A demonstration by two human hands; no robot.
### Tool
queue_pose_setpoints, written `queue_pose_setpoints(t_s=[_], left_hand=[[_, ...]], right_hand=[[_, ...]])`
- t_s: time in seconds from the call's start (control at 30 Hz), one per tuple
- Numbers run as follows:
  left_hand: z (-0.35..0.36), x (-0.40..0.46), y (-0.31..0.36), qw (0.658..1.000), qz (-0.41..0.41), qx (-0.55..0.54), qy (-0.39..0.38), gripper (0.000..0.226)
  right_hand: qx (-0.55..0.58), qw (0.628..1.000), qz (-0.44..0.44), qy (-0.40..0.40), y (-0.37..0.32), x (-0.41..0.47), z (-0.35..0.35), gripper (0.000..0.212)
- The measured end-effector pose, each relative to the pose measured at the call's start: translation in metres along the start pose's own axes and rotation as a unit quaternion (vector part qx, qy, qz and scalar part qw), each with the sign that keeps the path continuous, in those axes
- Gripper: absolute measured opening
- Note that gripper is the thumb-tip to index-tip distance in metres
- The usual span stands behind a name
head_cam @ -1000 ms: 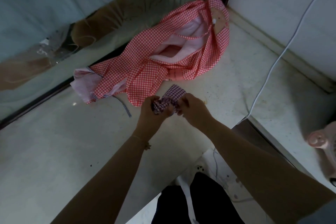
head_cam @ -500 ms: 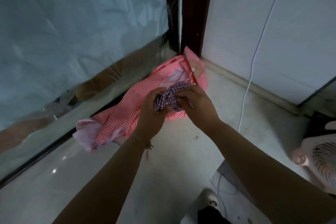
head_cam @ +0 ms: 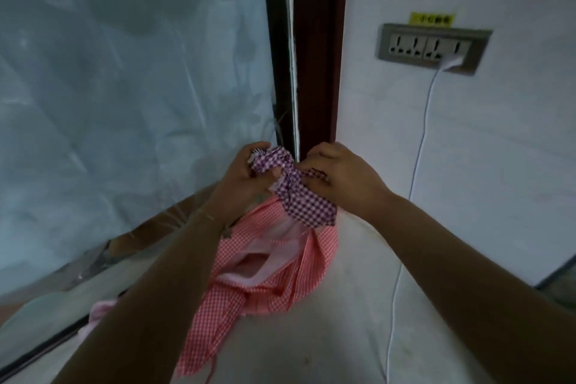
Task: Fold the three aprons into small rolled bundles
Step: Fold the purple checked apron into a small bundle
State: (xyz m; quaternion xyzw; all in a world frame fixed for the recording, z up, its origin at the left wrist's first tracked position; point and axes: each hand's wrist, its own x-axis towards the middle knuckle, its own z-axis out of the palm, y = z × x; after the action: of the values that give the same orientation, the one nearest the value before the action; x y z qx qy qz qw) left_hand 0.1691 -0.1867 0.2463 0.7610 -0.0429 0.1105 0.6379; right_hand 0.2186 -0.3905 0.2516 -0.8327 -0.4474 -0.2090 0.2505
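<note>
A small purple-and-white checked apron bundle is held up in the air in front of the corner. My left hand grips its bunched upper end. My right hand pinches a strip of the same cloth beside it, and a loose flap hangs down between the hands. Below them a red-and-white checked apron lies crumpled and open on the white floor, its pink lining showing. A third apron is not in view.
A dark wooden post stands in the corner between a plastic-covered pane on the left and a white wall. A wall socket strip holds a white plug, whose cable runs down to the floor on the right.
Both hands have lifted the purple bundle higher, and the head has tilted up, so the socket now shows. The right hand has drawn a strip of cloth out to the right.
</note>
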Motion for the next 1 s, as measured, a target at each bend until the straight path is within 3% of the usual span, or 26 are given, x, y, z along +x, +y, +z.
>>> queue_pose_setpoints(t_s=[0.1, 0.2, 0.3, 0.33, 0.43, 0.5, 0.6, 0.7, 0.87, 1.0], left_hand=[[0.021, 0.033, 0.029, 0.997, -0.018, -0.067, 0.017, 0.041], [0.043, 0.060, 0.059, 0.994, -0.024, -0.101, 0.034, 0.041], [0.071, 0.084, 0.094, 0.995, 0.008, -0.097, 0.026, 0.008], [0.076, 0.089, 0.103, 0.995, 0.008, -0.095, 0.017, 0.008], [0.089, 0.111, 0.129, 0.990, -0.022, -0.138, -0.003, 0.045], [0.095, 0.122, 0.146, 0.980, -0.046, -0.186, -0.052, 0.063], [0.103, 0.131, 0.167, 0.962, -0.056, -0.226, -0.144, 0.059], [0.108, 0.143, 0.184, 0.955, -0.045, -0.227, -0.187, 0.051], [0.111, 0.165, 0.211, 0.976, -0.006, -0.180, -0.124, 0.052], [0.123, 0.181, 0.231, 0.991, 0.005, -0.109, -0.084, 0.064]], right_hand=[[0.045, 0.999, 0.005, -0.021, 0.030, 0.022, -0.035, 0.023], [0.033, 0.999, -0.003, 0.013, 0.049, 0.035, -0.059, 0.022], [-0.027, 0.995, -0.011, 0.094, 0.065, 0.046, -0.081, 0.025], [-0.040, 0.993, -0.006, 0.108, 0.068, 0.051, -0.087, 0.025], [-0.078, 0.992, -0.009, 0.097, 0.078, 0.068, -0.114, 0.024], [-0.112, 0.983, -0.026, 0.146, 0.084, 0.075, -0.129, 0.023], [-0.147, 0.960, -0.025, 0.235, 0.090, 0.088, -0.149, 0.028], [-0.164, 0.956, -0.042, 0.239, 0.092, 0.109, -0.180, 0.031], [-0.129, 0.952, -0.079, 0.265, 0.098, 0.114, -0.204, 0.031], [-0.167, 0.944, -0.089, 0.270, 0.106, 0.121, -0.222, 0.029]])
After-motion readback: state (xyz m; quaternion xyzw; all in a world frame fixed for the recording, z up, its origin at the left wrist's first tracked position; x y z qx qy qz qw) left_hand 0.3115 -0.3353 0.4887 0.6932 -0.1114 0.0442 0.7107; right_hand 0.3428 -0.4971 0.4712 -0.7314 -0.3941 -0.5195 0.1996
